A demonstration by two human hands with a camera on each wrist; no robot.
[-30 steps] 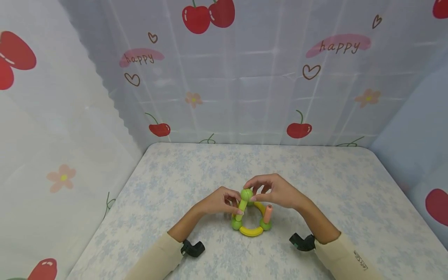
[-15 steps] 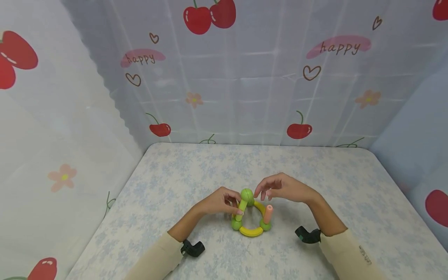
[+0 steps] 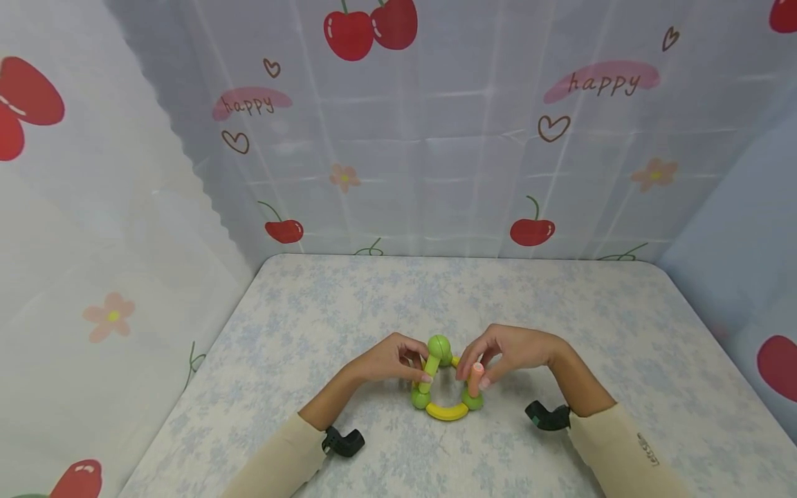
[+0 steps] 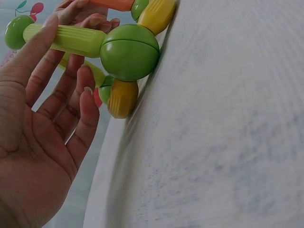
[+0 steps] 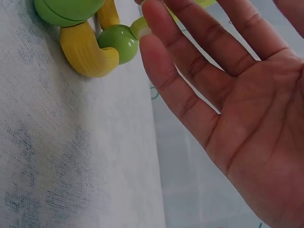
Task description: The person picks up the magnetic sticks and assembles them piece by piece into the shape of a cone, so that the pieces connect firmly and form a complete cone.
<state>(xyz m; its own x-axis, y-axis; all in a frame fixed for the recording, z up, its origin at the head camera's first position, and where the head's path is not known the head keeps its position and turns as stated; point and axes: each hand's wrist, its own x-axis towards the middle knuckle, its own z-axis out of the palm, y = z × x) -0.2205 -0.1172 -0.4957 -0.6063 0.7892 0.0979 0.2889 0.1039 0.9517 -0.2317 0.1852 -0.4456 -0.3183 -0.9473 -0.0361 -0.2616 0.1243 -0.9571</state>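
Note:
A toy frame of green balls and yellow curved pieces point(image 3: 447, 413) lies as a ring on the table. A light green rod point(image 4: 76, 40) rises from the left ball point(image 3: 420, 400) and bears another green ball point(image 3: 438, 346) on top. My left hand point(image 3: 389, 356) pinches this rod between thumb and fingers. At the right ball point(image 3: 473, 401) stands an orange rod point(image 3: 476, 379), and my right hand point(image 3: 519, 346) holds it near its upper end, thumb on one side and fingers on the other. In the right wrist view that rod is out of sight.
The table point(image 3: 311, 297) wears a pale cloth with blue flowers. Behind it hangs a curtain point(image 3: 405, 152) printed with cherries, and more curtain closes the left and right sides. Each forearm carries a small black wrist camera point(image 3: 344, 443).
My right hand has let go of the top green ball, drawn back to the right, then come down to the orange rod. The left hand stays on the light green rod.

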